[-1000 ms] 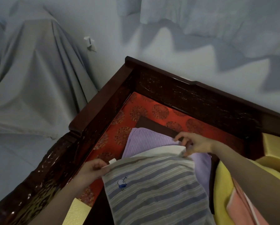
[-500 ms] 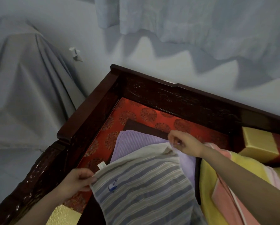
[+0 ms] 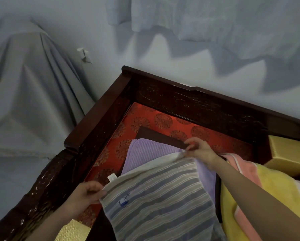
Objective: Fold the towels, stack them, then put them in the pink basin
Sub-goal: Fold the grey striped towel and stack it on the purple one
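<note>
Fingers of the left hand (image 3: 84, 197) are pinched on the striped towel (image 3: 159, 200) at its 9 o'clock corner; those of the right hand (image 3: 200, 151) are pinched on its 1 o'clock corner. Beneath it a purple towel (image 3: 145, 152) is spread over a red cushion (image 3: 145, 119), hemmed by a dark wooden frame (image 3: 197, 100). At 3 o'clock a yellow-and-pink towel (image 3: 270, 185) is crumpled. Grey-blue stripes and a small blue emblem are shown.

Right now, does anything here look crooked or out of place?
Slightly. The striped towel, pinched at its far corners by the left hand and right hand, lies askew over the purple towel, so their edges don't line up. The pink and yellow towel sits in a loose heap, unfolded.
</note>
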`<state>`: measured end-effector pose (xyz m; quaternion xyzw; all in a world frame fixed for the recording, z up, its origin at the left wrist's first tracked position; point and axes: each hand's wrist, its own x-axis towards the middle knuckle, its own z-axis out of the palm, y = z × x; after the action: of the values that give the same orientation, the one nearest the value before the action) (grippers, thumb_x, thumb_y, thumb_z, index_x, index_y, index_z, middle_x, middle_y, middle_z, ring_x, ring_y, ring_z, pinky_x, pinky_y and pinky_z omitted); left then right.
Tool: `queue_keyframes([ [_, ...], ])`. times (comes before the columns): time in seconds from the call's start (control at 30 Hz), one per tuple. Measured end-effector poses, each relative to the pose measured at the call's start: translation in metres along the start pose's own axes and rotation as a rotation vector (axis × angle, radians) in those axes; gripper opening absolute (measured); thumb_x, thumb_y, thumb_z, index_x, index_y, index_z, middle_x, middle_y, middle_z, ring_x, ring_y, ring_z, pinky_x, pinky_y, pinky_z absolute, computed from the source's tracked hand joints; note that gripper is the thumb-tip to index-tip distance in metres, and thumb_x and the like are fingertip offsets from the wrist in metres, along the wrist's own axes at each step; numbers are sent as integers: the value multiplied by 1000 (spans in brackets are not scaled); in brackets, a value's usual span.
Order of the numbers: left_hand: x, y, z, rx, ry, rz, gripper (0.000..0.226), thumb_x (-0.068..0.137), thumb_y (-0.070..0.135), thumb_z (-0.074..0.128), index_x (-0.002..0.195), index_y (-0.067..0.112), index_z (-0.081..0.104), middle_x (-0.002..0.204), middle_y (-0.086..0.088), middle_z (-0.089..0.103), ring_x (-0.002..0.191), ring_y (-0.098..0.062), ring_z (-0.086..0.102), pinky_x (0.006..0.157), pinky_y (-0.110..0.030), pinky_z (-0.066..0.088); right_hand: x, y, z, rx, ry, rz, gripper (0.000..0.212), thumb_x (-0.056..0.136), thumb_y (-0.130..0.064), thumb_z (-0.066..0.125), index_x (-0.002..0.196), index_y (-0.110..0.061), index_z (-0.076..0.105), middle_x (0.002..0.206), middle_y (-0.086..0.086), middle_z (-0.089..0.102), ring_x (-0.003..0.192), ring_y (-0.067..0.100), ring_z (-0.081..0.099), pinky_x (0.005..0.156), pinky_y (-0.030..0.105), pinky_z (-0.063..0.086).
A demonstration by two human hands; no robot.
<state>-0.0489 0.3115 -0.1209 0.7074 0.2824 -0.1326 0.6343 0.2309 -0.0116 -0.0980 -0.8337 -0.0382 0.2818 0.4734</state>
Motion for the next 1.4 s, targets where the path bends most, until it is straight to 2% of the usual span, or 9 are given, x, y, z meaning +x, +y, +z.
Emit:
queue_keyframes([
  [0.07,1,-3,0,5,1,12,9,83,3,65,80,-5,66,74,-10,71,75,-24,69,72,-37,58,-1,4,1,51,50,-60,37,74,9,73,104,-10,63,75,6,56,71,16,57,63,12,51],
  [0.23,8,-11,-1,61,19,25,10,85,4,64,80,-6,63,72,-12,69,73,-26,66,67,-37,55,9,25,18,-562,49,-274,23,81,-1,69,103,-8,70,88,6,55,80,23,56,75,23,38],
  [0.43,11,-14,1,279,122,78,19,87,13,62,73,25,62,73,-10,67,66,-18,64,63,-30,51,8,21,7,-859,-157,-504,31,87,-21,63,118,-16,65,112,4,60,104,21,52,88,23,37],
  [0.57,2,-6,0,329,161,112,21,87,13,64,75,30,61,75,-12,66,67,-18,64,66,-32,52,1,22,-1,-1004,-205,-594,38,85,-34,64,121,-22,63,109,2,55,100,20,49,82,32,42],
  [0.7,-15,15,-1,404,164,185,32,85,18,66,96,47,60,82,-3,70,71,-7,68,73,-28,56,-11,21,5,-1165,-107,-664,23,78,-29,64,98,-17,66,96,6,60,93,28,57,67,39,45],
  [0.8,-33,48,-3,519,34,228,40,84,19,68,100,55,59,87,13,71,77,-1,67,73,-20,53,-25,8,0,-1074,-128,-541,16,78,-37,55,86,-23,57,93,3,59,91,23,55,70,39,43],
  [0.93,-67,132,-22,535,-288,231,5,80,27,72,83,26,75,84,-11,73,75,-21,68,73,-39,56,-70,-65,-71,-631,-222,-451,17,72,-29,74,71,-33,58,70,-9,60,66,4,54,63,28,46],
  [1.07,-94,240,-35,479,-152,481,45,61,60,73,86,22,74,78,-9,73,72,-17,69,66,-26,56,-125,-155,-161,-440,-69,-470,8,78,-8,75,83,-13,70,63,-6,64,61,0,53,61,15,43],
  [1.4,-125,372,-10,737,53,1049,20,82,47,53,83,29,61,88,12,67,80,0,62,71,-9,45,-217,-205,-237,-343,246,-614,16,79,-6,74,76,-21,68,67,-4,68,65,1,59,69,12,45],
])
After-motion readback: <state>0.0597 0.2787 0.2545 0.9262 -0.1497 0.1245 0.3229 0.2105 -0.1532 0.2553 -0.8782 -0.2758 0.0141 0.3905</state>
